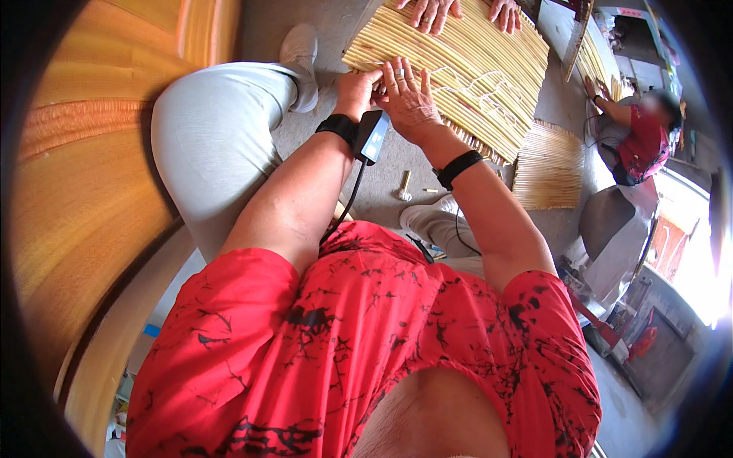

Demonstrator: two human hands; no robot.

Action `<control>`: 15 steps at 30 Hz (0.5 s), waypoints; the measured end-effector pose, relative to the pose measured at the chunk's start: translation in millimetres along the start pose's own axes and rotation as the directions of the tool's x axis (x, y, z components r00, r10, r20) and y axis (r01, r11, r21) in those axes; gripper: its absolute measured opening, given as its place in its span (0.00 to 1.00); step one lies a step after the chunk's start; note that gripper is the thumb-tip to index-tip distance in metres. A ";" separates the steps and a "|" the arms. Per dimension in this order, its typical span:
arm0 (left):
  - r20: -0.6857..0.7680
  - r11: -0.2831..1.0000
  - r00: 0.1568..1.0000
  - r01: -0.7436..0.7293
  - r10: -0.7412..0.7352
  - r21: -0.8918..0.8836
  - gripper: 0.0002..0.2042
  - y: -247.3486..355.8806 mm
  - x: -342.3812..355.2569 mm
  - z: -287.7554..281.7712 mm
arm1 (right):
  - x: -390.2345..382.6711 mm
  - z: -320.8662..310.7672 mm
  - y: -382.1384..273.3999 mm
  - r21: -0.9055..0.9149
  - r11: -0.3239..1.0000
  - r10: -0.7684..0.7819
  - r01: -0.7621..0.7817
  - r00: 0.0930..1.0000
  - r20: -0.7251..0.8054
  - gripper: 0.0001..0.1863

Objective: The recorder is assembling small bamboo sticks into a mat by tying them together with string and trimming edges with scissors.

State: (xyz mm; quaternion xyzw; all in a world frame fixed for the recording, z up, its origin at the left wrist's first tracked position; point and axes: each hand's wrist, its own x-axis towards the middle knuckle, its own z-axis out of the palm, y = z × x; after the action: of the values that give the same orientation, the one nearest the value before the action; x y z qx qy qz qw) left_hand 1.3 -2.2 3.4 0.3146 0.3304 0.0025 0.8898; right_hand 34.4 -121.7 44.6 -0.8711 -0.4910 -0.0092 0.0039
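A stiff mat of pale yellow sticks (489, 57), laid side by side, spans the upper middle, with loose white string (489, 95) lying in loops over it. At the mat's near left corner my left hand (356, 95) has its fingers curled closed; what they pinch is hidden. Just right of it my right hand (411, 103) lies with fingers stretched out on the mat's near edge, a ring on one finger. Both wrists wear black bands, and a small dark box (372, 137) with a cable hangs by the left one.
Another person's hands (434, 14) rest on the mat's far side. A second stick mat (548, 164) lies to the right. A person in red (645, 133) works further right. Orange wooden panelling (99, 153) stands at left. A small knobbed peg (405, 187) sits on the floor.
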 end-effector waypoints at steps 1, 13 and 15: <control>0.014 1.000 0.999 0.029 -0.028 -0.008 0.06 0.5 0.8 -1.2 | -0.5 -2.8 0.7 0.038 0.999 0.024 -0.025 0.999 0.030 0.31; -0.015 0.984 0.997 0.072 -0.070 0.163 0.09 5.1 -5.2 3.8 | -50.1 86.7 -5.0 0.881 -0.275 0.488 -0.384 0.734 0.472 0.17; 0.007 0.984 0.998 0.058 -0.060 0.171 0.10 6.2 -5.8 3.9 | -28.3 102.1 -1.6 0.878 -0.431 0.518 -0.208 0.740 0.429 0.16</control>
State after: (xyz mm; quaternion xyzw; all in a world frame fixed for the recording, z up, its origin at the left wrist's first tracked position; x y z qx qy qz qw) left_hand 0.3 -0.7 12.6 0.3798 0.3333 -0.0540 0.8613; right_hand 19.6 -143.5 -58.1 -0.6224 0.0378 0.2879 0.7268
